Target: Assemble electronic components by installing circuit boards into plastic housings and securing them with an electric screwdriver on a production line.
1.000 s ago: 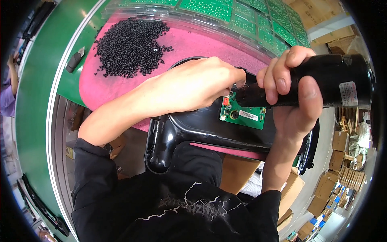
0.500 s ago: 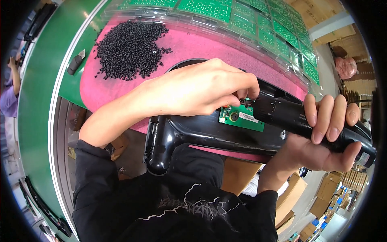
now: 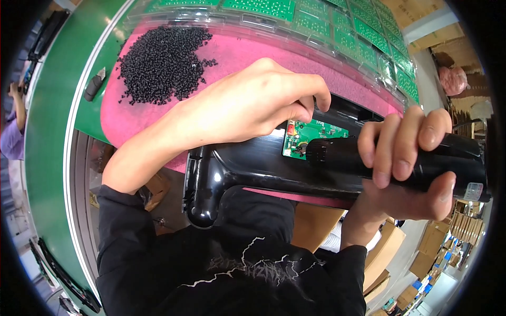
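— What did the hands have?
— I saw the right hand (image 3: 406, 158) wrapped around a driver (image 3: 400, 160); the left hand (image 3: 253, 110) pinched down at the board (image 3: 308, 138) in the black housing (image 3: 253, 168).

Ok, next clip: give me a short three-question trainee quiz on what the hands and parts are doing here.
1. True or false: the right hand grips a black cylindrical power screwdriver.
2. What does the tool's tip point at? A) the pile of black pellets B) the small green circuit board C) the tray of green boards
3. Fill in: the left hand rests on the glossy black ____ that holds the board.

Key: 1 true; 2 B; 3 housing.
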The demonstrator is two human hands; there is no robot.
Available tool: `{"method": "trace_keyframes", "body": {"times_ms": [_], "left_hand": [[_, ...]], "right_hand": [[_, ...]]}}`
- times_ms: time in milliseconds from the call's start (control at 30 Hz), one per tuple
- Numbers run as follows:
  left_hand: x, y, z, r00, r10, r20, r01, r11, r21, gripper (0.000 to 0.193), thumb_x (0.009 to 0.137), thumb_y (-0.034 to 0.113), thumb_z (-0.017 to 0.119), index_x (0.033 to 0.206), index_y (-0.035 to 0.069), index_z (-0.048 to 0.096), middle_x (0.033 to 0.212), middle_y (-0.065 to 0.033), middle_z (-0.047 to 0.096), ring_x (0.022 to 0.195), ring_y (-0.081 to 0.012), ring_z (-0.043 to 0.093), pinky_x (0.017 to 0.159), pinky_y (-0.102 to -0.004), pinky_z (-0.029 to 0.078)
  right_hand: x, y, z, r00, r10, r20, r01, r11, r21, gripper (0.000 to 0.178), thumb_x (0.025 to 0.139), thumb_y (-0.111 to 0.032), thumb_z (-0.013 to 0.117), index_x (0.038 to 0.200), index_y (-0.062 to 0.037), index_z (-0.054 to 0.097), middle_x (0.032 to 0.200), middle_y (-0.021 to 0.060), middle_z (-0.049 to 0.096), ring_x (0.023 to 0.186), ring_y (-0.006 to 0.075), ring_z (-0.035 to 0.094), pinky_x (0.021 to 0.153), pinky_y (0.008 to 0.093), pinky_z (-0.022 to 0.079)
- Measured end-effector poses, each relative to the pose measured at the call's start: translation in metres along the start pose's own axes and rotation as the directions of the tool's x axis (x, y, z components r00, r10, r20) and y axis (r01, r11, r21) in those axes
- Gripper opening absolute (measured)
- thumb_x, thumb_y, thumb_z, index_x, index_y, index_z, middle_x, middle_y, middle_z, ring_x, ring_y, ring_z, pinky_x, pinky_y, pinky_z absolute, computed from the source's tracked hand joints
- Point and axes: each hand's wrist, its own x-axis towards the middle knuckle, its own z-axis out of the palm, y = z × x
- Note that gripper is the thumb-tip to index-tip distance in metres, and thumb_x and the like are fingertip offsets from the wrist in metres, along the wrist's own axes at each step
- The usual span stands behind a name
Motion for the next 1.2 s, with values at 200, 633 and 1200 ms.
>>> {"method": "trace_keyframes", "body": {"times_ms": [200,633,1200], "left_hand": [[0.001,0.003,0.004,0.999,-0.051,-0.018,0.053,0.993,0.109,0.017,0.09,0.009,0.057,0.105,0.001,0.057,0.095,-0.016,0.064,0.089,-0.0368,0.063,0.075,-0.0404,0.05],[-0.007,0.0,0.009,0.996,0.092,0.02,-0.094,0.973,0.209,0.029,0.083,0.006,0.061,0.111,0.003,0.055,0.1,-0.0135,0.059,0.096,-0.035,0.058,0.078,-0.0434,0.051],[-0.005,-0.001,0.008,0.989,0.117,0.092,-0.132,0.974,0.182,0.035,0.08,0.007,0.064,0.113,0.003,0.055,0.088,-0.0132,0.06,0.087,-0.0333,0.06,0.073,-0.0423,0.05]], "right_hand": [[-0.004,0.003,0.016,0.998,0.059,-0.013,-0.059,0.994,-0.094,0.043,0.077,-0.04,0.071,0.094,-0.0092,0.046,0.066,-0.0014,0.05,0.045,0.0084,0.044,0.048,0.026,0.038],[-0.001,0.005,0.023,0.966,0.162,0.202,-0.163,0.987,-0.014,0.044,0.075,-0.027,0.08,0.097,-0.0023,0.051,0.071,0.006,0.054,0.062,0.014,0.051,0.059,0.0253,0.042],[-0.002,0.011,0.013,0.983,0.055,0.172,-0.046,0.997,-0.056,0.05,0.076,-0.046,0.073,0.096,-0.0076,0.048,0.066,-0.0019,0.05,0.045,0.0079,0.044,0.049,0.0258,0.037]]}}
